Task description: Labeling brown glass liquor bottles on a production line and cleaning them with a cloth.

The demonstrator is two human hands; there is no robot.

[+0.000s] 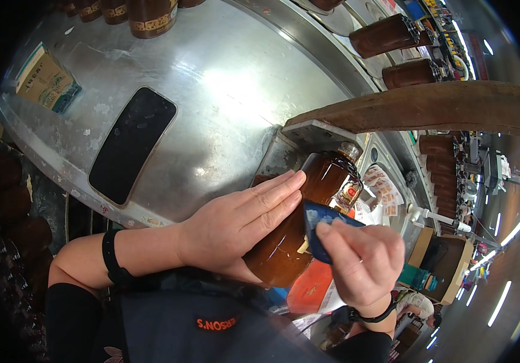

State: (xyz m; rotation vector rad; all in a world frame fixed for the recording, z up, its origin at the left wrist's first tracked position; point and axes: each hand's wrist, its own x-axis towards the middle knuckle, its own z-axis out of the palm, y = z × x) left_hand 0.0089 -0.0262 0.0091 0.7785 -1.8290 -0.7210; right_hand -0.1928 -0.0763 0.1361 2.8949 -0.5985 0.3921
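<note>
Bottle: an amber glass bottle lies tilted across the person's lap, its capped neck pointing up toward a metal bracket at the edge of the steel table.
Left hand: the left hand lies flat over the bottle's body with fingers extended and together, pressing it down rather than wrapping it.
Right hand: the right hand is closed in a pinch on a small dark blue card, whose edge meets the bottle's side.
Handling: judged rigid, smooth and slippery, heavy if filled, and breakable; it is likely to roll under a flat palm.
Hold: best taken around the broad body, with support beneath; the neck appears too narrow for a firm hold.
Surroundings: a black phone and a small carton rest on the table, well apart from the bottle; similar brown bottles stand beyond.
</note>
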